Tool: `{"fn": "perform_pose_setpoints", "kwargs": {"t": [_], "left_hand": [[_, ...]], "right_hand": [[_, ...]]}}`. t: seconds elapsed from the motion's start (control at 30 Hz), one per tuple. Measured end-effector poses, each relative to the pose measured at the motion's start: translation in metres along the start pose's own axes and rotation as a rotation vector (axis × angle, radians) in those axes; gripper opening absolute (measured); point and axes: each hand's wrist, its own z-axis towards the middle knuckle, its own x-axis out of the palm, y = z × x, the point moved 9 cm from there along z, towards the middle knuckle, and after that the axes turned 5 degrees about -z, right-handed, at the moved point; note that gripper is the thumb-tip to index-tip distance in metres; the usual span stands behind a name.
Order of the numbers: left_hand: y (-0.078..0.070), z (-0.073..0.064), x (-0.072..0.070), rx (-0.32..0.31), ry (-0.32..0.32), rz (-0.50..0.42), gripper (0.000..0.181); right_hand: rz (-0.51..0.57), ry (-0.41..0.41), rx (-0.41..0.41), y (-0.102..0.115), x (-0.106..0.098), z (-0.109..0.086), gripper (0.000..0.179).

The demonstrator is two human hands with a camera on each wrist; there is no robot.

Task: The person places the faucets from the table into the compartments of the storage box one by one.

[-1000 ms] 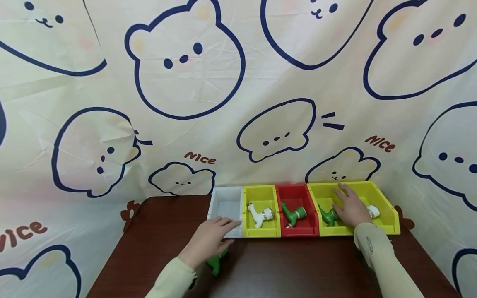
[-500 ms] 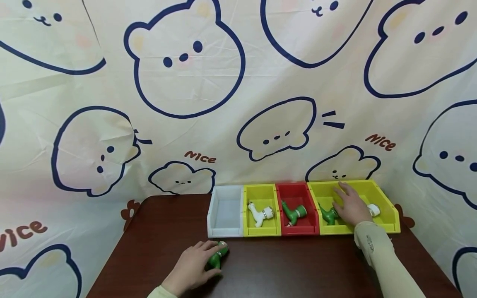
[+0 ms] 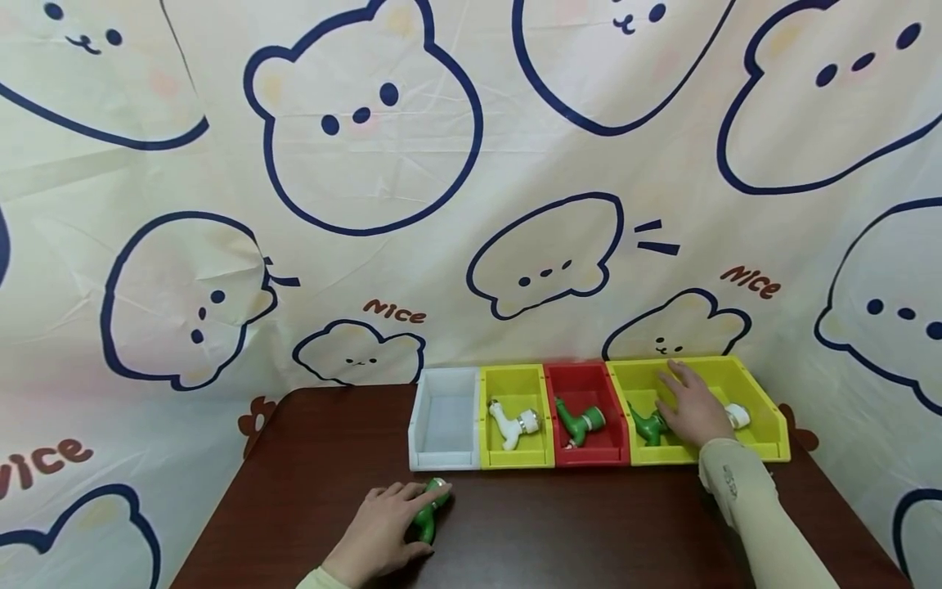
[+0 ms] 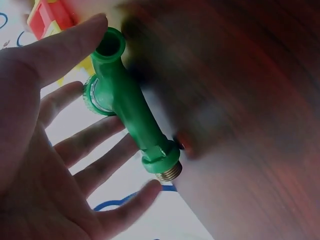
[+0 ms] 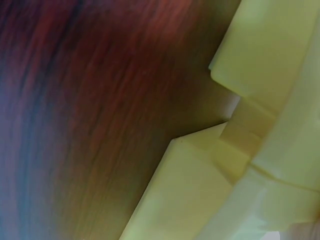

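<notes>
In the head view my left hand (image 3: 383,523) is at a green tap (image 3: 427,521) on the brown table, in front of the light grey bin. The left wrist view shows the tap's body (image 4: 132,107) between thumb and fingers. My thumb touches its spout, and a fingertip is by the brass threaded end. My right hand (image 3: 695,409) lies over the large yellow bin (image 3: 773,446), fingers loosely extended. Beside it are another green tap (image 3: 648,427) and a white part (image 3: 738,416), partly hidden. The right wrist view shows only bin edge and table, without the hand.
A light grey bin (image 3: 414,442), a small yellow bin (image 3: 517,460) with a white tap (image 3: 513,425), and a red bin (image 3: 592,458) with a green tap (image 3: 581,422) stand in a row. A printed cloth (image 3: 361,180) hangs behind the table (image 3: 559,532).
My left hand has come down and back from in front of the grey bin onto the green tap, its fingers now around it. My right hand has stayed in place.
</notes>
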Motion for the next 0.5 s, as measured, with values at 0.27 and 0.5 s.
{"fn": "perform_pose_setpoints", "kwargs": {"t": [0.27, 0.5], "left_hand": [[0.0048, 0.0029, 0.0042, -0.024, 0.034, -0.129, 0.081], [0.0095, 0.0065, 0.0073, -0.035, 0.053, -0.186, 0.078]], "right_hand": [[-0.015, -0.024, -0.02, 0.0011, -0.0008, -0.0007, 0.06], [-0.017, -0.035, -0.028, 0.0004, -0.0023, -0.0012, 0.059]]}}
